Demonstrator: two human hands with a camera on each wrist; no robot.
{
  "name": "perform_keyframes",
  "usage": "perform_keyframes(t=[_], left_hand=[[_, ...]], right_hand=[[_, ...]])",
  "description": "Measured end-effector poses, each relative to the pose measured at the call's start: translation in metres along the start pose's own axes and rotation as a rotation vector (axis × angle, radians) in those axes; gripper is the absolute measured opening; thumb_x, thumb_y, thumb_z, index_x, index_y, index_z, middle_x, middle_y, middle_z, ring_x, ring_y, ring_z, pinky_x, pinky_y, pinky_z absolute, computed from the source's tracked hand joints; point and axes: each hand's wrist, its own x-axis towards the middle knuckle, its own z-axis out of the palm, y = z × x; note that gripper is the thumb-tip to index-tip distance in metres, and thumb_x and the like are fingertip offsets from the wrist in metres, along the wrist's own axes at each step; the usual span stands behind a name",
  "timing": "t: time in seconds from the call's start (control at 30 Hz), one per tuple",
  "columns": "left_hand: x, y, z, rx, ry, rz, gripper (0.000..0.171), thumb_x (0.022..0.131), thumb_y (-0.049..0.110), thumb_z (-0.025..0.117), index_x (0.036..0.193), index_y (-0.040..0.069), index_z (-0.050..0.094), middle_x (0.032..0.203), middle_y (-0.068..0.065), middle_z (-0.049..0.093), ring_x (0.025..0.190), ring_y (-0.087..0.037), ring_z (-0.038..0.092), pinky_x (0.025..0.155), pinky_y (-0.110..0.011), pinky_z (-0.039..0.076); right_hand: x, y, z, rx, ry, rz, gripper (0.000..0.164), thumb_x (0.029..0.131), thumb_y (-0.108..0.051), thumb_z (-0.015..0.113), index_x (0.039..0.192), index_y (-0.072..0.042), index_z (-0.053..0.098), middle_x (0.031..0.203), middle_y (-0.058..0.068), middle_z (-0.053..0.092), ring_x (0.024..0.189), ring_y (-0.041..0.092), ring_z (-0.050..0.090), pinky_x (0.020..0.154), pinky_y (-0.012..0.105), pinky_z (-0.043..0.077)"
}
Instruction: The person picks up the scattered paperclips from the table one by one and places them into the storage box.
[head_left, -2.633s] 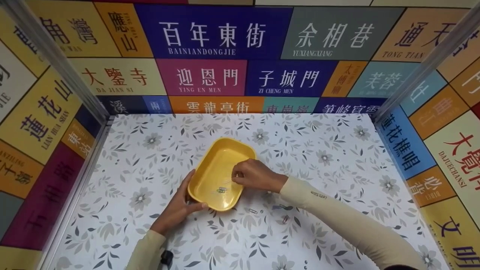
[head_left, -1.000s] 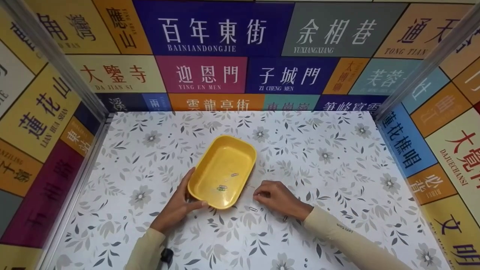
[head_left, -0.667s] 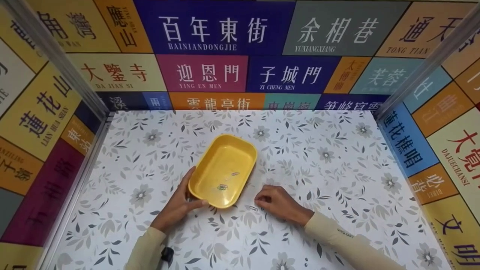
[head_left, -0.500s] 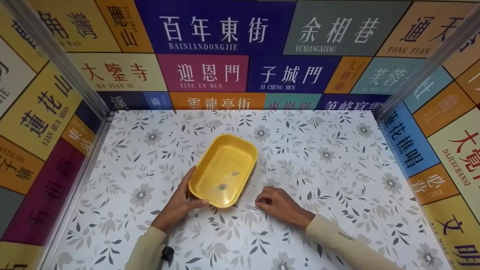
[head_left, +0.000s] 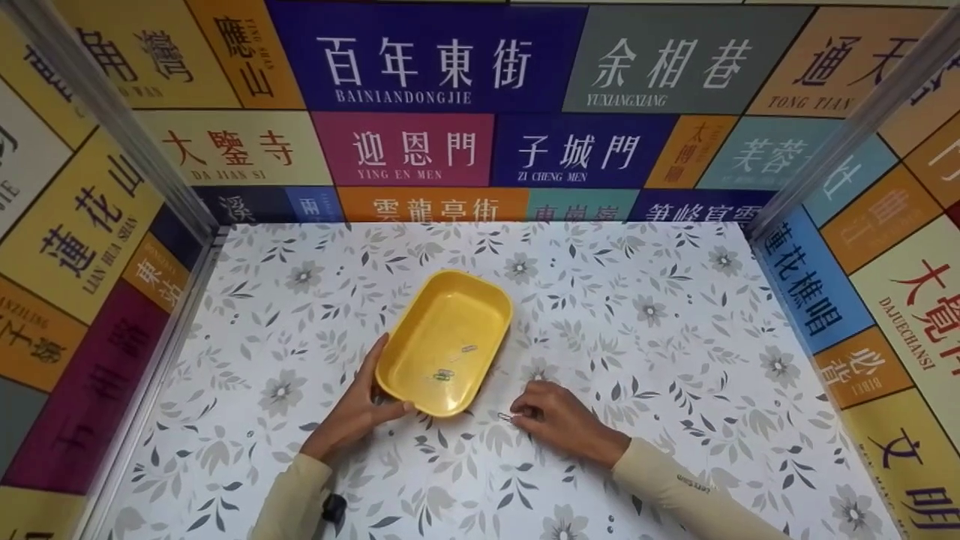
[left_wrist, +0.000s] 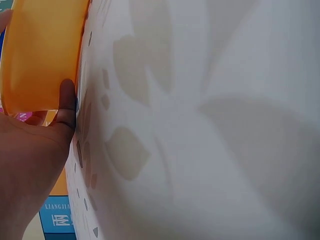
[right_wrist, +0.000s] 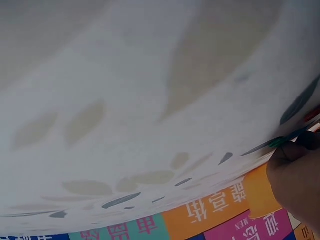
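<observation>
In the head view my left hand (head_left: 356,416) grips the near left corner of a yellow tray (head_left: 390,352), thumb along its near side and fingers along its left side. Several small paper clips (head_left: 444,374) lie inside it, one apart from the rest (head_left: 469,348). To the right of the tray, my right hand (head_left: 566,424) has curled fingers and pinches one end of a paper clip (head_left: 504,416) at the tabletop. A green clip (right_wrist: 276,142) and something red (right_wrist: 312,116) show by the right fingers in the right wrist view. The palm side is hidden.
A white tabletop with a grey leaf and flower pattern (head_left: 660,360) lies under everything. Panels with large lettering (head_left: 420,150) wall it in at the back and both sides, with metal corner posts (head_left: 855,112). A small black object (head_left: 334,510) sits at the left wrist.
My right hand has left the tray, where one more clip now lies, and has come down to the clip on the table. My left hand and the tray stay put.
</observation>
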Motion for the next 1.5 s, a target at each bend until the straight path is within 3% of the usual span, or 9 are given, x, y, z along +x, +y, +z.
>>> perform_keyframes(t=[0.2, 0.57, 0.97, 1.5], left_hand=[[0.0011, 0.0002, -0.0002, 0.010, -0.008, 0.019, 0.134, 0.082, 0.023, 0.096, 0.179, 0.028, 0.003, 0.186, -0.005, 0.009, 0.170, -0.031, 0.011, 0.136, -0.059, 0.002], [0.0026, 0.0030, -0.0002, 0.100, -0.012, -0.013, 0.140, 0.076, 0.037, 0.099, 0.178, 0.032, 0.002, 0.186, -0.003, 0.008, 0.171, -0.030, 0.007, 0.134, -0.063, -0.001], [0.0066, 0.0069, 0.0021, 0.199, 0.016, 0.023, 0.138, 0.079, 0.034, 0.100, 0.179, 0.024, 0.006, 0.185, -0.014, 0.009, 0.169, -0.039, 0.011, 0.134, -0.064, 0.004], [0.0083, 0.0061, 0.0044, 0.199, 0.030, -0.014, 0.141, 0.076, 0.036, 0.102, 0.179, 0.027, 0.006, 0.185, -0.013, 0.010, 0.169, -0.039, 0.011, 0.135, -0.063, 0.004]], right_hand=[[-0.0046, -0.0010, 0.0029, -0.027, 0.020, -0.011, 0.007, 0.095, -0.012, 0.086, 0.102, -0.010, 0.083, 0.090, -0.003, 0.068, 0.085, 0.009, 0.062, 0.080, 0.033, 0.055], [-0.0063, -0.0011, 0.0061, -0.075, 0.078, -0.070, 0.006, 0.095, -0.013, 0.086, 0.099, -0.012, 0.083, 0.088, -0.005, 0.065, 0.082, 0.007, 0.059, 0.077, 0.031, 0.052], [-0.0076, 0.0009, 0.0097, -0.079, 0.098, -0.106, 0.006, 0.095, -0.012, 0.087, 0.099, -0.013, 0.083, 0.088, -0.005, 0.067, 0.081, 0.008, 0.061, 0.079, 0.036, 0.051], [-0.0059, -0.0026, 0.0096, -0.056, 0.091, -0.077, 0.006, 0.094, -0.010, 0.086, 0.097, -0.013, 0.083, 0.088, -0.004, 0.070, 0.082, 0.009, 0.062, 0.079, 0.037, 0.052]])
